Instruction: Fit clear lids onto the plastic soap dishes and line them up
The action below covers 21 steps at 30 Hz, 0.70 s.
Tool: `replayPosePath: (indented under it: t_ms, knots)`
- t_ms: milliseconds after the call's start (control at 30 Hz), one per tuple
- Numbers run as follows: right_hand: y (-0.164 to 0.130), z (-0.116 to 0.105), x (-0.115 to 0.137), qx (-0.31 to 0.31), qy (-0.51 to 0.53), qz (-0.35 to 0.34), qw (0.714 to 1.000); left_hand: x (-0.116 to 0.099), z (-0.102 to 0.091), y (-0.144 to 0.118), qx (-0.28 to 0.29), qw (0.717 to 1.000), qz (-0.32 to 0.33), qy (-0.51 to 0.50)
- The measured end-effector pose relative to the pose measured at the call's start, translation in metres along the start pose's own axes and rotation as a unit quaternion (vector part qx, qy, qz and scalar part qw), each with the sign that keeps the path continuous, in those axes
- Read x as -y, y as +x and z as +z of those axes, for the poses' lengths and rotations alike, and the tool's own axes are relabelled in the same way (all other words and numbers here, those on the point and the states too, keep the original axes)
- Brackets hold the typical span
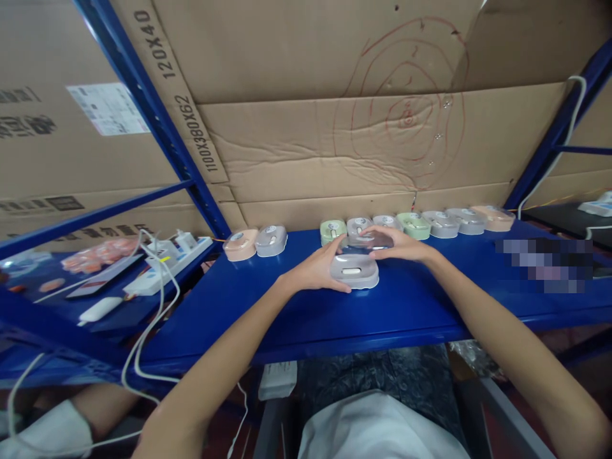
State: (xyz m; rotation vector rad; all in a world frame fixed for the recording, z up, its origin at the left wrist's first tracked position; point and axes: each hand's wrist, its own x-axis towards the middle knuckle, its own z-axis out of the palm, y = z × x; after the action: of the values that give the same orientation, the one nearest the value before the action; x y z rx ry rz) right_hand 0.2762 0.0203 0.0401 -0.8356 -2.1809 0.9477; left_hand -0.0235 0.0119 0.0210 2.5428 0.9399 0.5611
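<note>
The grey box [354, 275] seems to stand between the front and back edges of the blue worktop [411, 306]; its clear lid [368, 243] is tilted above it and is not seated. The left hand [313, 266] has its grip clamped on the box's left side, and the right hand [405, 247] grips the lid. Along the back edge, nine similar boxes [440, 225] appear already covered, so only this one looks unfinished. The shapes are rounded squares, glossy like plastic; the worktop is smooth, and the cardboard [268, 140] behind is creased.
</note>
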Motion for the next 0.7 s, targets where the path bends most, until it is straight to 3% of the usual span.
replayPosePath:
  t_ms: [133,233,400,700]
  knots:
    - [-0.015,-0.035,-0.001,-0.053,-0.133,0.051,0.988,0.006,-0.008,-0.002,0.025,0.998,-0.005,0.053]
    - [-0.024,-0.051,-0.008,-0.048,-0.232,0.117,0.965,0.009,-0.014,-0.003,0.039,0.996,0.001,0.079]
    - [-0.026,-0.054,-0.023,0.025,-0.279,0.165,0.946,0.011,-0.017,-0.004,0.039,0.995,-0.005,0.089]
    - [-0.025,-0.060,-0.048,0.052,-0.339,0.132,0.930,0.010,-0.018,-0.005,0.026,0.997,-0.008,0.074]
